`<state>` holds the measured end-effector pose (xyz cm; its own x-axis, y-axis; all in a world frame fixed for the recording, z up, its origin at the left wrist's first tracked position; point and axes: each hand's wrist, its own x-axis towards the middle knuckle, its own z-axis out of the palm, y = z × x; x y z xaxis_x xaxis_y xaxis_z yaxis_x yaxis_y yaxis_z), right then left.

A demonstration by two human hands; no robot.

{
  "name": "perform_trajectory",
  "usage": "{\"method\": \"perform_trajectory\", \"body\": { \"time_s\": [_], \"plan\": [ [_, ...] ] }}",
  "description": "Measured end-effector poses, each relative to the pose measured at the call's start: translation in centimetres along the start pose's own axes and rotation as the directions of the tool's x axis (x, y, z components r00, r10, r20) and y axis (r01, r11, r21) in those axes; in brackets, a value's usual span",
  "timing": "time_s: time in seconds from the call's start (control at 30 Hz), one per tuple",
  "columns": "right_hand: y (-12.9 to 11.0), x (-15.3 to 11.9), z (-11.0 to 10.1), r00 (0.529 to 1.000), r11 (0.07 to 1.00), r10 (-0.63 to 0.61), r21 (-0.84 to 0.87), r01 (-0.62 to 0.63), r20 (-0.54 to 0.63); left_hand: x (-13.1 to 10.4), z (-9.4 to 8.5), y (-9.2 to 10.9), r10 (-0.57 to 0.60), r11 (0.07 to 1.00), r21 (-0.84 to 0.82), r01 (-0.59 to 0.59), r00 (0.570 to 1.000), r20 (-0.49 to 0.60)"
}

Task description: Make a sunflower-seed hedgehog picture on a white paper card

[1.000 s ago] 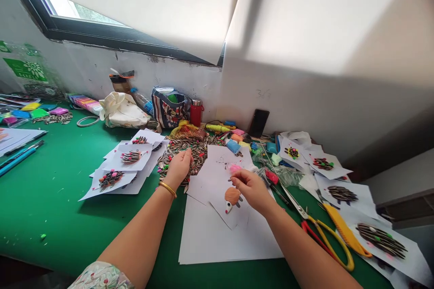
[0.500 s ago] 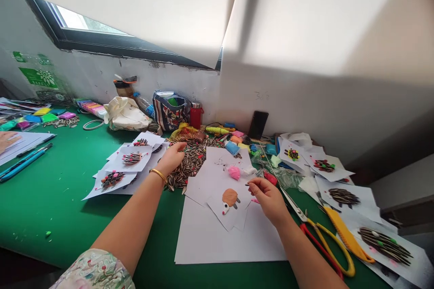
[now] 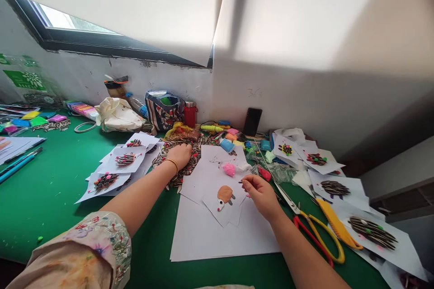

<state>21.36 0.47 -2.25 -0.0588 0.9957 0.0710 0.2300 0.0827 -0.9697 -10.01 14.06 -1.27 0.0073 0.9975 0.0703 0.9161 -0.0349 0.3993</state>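
Observation:
My left hand (image 3: pixel 181 156) reaches down on the heap of striped sunflower seeds (image 3: pixel 162 156), its fingers curled together; whatever lies between the fingertips is hidden. My right hand (image 3: pixel 261 195) pinches a small dark sunflower seed (image 3: pixel 241 182) between thumb and finger, just right of a hedgehog picture. This clay hedgehog (image 3: pixel 224 194) has a brown body, a white face with a red nose, and grey feet, on a small white paper. Beneath it lie larger white sheets (image 3: pixel 210 244). A lump of pink clay (image 3: pixel 229 169) sits above the hedgehog.
Scissors (image 3: pixel 315 230) with yellow and red handles and a yellow utility knife (image 3: pixel 335 223) lie at right. Finished seed hedgehogs on paper (image 3: pixel 127 160) are stacked left, with others (image 3: pixel 373 235) at right. A phone (image 3: pixel 252 121), red flask (image 3: pixel 190 114) and bags (image 3: pixel 118 115) stand along the wall.
My left hand has moved right and slightly down over the seed heap, its fingers now curled lower. My right hand keeps its pinch beside the hedgehog. The view has turned slightly right.

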Motion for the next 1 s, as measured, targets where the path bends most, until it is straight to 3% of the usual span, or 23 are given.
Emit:
{"method": "perform_trajectory", "body": {
  "time_s": [0.13,0.23,0.33,0.43,0.57,0.67,0.8,1.0],
  "plan": [
    [0.1,0.1,0.0,1.0,1.0,-0.01,0.001,0.01,-0.001,1.0,-0.9,-0.3,-0.094,0.966,-0.243,0.094,0.995,0.011],
    [0.4,0.2,-0.1,1.0,1.0,-0.018,0.0,0.018,0.0,1.6,-2.3,-0.3,-0.2,0.844,-0.508,0.172,0.98,-0.001],
    [0.8,0.4,-0.1,1.0,1.0,-0.019,-0.007,0.019,0.01,1.7,-3.9,-0.5,-0.287,0.584,-0.781,0.219,0.956,0.053],
    [1.3,0.6,-0.1,1.0,1.0,-0.019,-0.015,0.019,0.021,0.7,-4.9,-0.8,-0.305,0.202,-0.953,0.227,0.939,0.159],
    [1.6,0.6,0.1,0.999,1.0,-0.012,-0.017,0.013,0.029,-1.6,-5.1,-0.9,-0.244,-0.294,-0.935,0.199,0.93,0.275],
    [1.4,0.5,0.2,1.0,1.0,-0.008,-0.017,0.008,0.03,-2.8,-4.9,-0.7,-0.206,-0.545,-0.822,0.168,0.923,0.325],
    [1.3,0.5,0.3,0.999,1.0,-0.006,-0.029,0.007,0.031,-3.4,-4.7,-0.3,-0.172,-0.721,-0.679,0.136,0.915,0.366],
    [1.8,0.7,0.1,0.999,0.998,-0.015,-0.063,0.018,0.038,-3.2,-4.5,-0.3,-0.176,-0.795,-0.594,0.122,0.89,0.419]
  ]
}}
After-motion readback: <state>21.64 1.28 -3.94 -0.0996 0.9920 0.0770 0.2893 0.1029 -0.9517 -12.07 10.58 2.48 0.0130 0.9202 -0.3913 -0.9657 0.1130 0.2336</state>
